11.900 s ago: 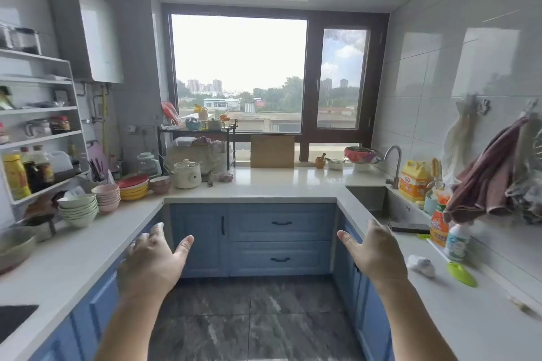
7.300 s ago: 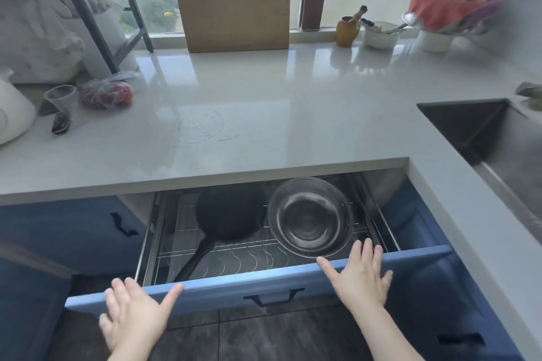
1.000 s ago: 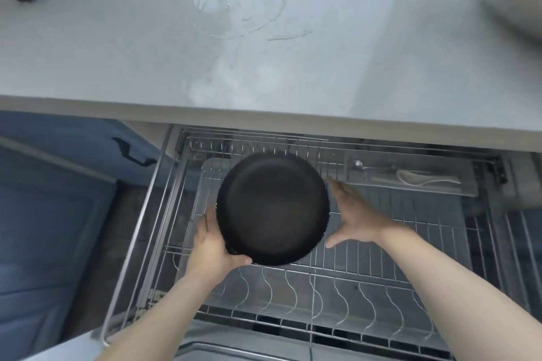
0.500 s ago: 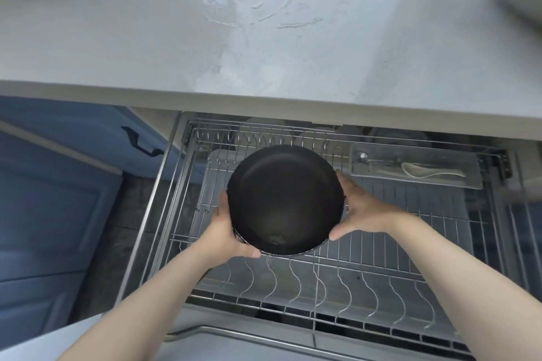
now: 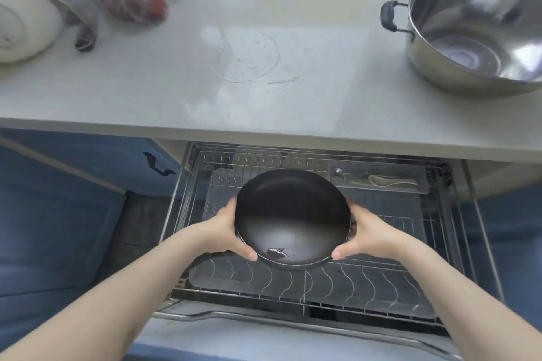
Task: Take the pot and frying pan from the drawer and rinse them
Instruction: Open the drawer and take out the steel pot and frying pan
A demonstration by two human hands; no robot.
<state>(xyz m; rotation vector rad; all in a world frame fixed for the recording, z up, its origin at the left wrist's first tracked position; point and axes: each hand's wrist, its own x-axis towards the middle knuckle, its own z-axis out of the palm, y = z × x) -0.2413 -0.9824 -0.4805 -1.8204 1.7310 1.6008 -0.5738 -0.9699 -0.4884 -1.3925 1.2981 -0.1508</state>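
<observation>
The black frying pan [image 5: 291, 218] hangs above the wire rack of the open drawer [image 5: 322, 281], its handle hidden. My left hand [image 5: 231, 233] grips its left rim, thumb curled onto the near edge. My right hand [image 5: 362, 236] grips the right rim the same way. The steel pot [image 5: 475, 32] with a black side handle stands on the white countertop [image 5: 176, 85] at the far right, apart from both hands.
A cutlery tray with a white spoon [image 5: 384, 180] lies at the drawer's back right. On the counter's left are a white appliance [image 5: 20, 20], a plastic cup [image 5: 79, 3] and a bagged red fruit [image 5: 137, 1]. A dried ring mark [image 5: 249, 56] sits mid-counter. Blue cabinet fronts [image 5: 58, 214] flank the drawer.
Both hands have closed round the pan's rim and raised it off the rack. The view has tilted up, bringing the pot and the counter items into sight.
</observation>
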